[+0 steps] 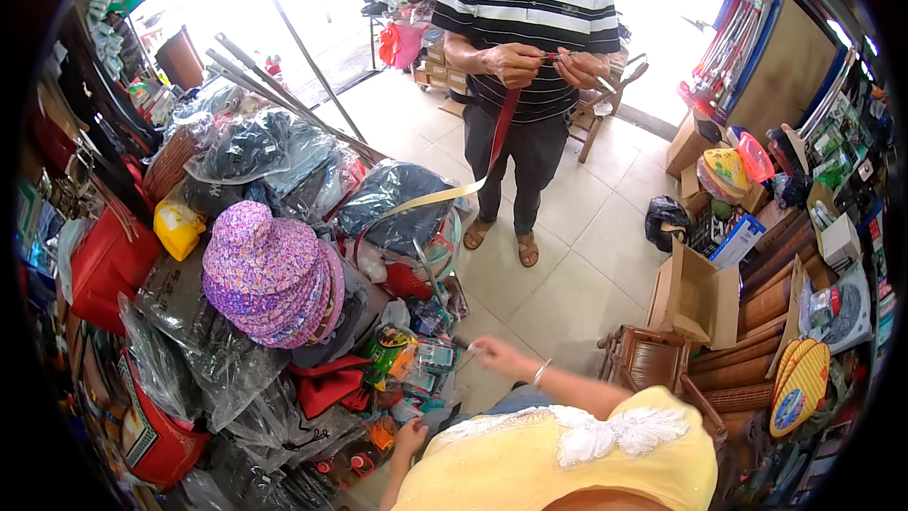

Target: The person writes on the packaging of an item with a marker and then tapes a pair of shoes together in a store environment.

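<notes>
My right hand (504,358), blurred and with a bracelet at the wrist, is shut on a small dark object (462,343) that I cannot make out. Below it, my left hand (411,436) is beside a dark grey cloth-like thing (441,422); whether it grips this is unclear. Small packaged goods (434,355) and a green packet (389,355) lie just beyond my hands. Opposite stands a person in a striped polo shirt (528,7), both hands on the end of a belt (505,124). The belt, red with a pale underside, trails down onto the heaped goods.
Patterned purple sun hats (262,270) are stacked on plastic-wrapped goods at left. Metal poles (284,96) lean behind them. At right are an open cardboard box (699,298), a bamboo chair (649,362), rolled mats (762,305) and yellow hand fans (801,383). Pale floor tiles (560,284) lie between.
</notes>
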A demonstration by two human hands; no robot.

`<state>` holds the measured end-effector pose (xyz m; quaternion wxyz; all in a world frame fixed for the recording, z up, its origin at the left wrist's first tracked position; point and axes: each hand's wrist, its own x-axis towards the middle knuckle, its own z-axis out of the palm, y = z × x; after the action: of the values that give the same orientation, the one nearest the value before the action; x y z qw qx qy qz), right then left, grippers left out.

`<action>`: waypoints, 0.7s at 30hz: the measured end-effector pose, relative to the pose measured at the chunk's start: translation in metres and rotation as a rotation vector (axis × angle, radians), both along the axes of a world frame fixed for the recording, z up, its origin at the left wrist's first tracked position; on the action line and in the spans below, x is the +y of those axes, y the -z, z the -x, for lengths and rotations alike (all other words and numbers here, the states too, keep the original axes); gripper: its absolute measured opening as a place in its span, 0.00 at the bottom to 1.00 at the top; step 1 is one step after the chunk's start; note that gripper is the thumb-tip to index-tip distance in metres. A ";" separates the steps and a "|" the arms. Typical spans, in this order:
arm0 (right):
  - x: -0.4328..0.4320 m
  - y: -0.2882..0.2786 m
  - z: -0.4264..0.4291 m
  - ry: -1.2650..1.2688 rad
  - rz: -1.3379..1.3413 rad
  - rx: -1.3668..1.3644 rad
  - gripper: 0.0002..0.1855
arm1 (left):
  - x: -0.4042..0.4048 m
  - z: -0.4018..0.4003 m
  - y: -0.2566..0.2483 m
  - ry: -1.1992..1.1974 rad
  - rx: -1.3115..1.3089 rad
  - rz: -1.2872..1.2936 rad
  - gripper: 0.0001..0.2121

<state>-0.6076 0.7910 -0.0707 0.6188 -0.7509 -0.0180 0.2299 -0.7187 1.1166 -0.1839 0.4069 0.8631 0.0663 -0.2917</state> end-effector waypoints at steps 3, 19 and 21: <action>0.060 0.032 0.052 -0.104 -0.069 0.029 0.17 | 0.021 0.022 0.055 -0.231 -0.027 0.187 0.17; -0.070 0.131 0.084 0.250 0.535 0.496 0.18 | 0.079 0.062 0.115 -0.654 0.272 0.292 0.06; -0.086 0.154 0.118 0.218 0.738 0.454 0.20 | 0.066 0.050 0.110 -0.586 0.258 0.245 0.06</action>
<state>-0.7253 0.7055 -0.2252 0.3183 -0.8494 0.2809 0.3135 -0.7683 1.1829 -0.2943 0.5621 0.7083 0.3267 -0.2751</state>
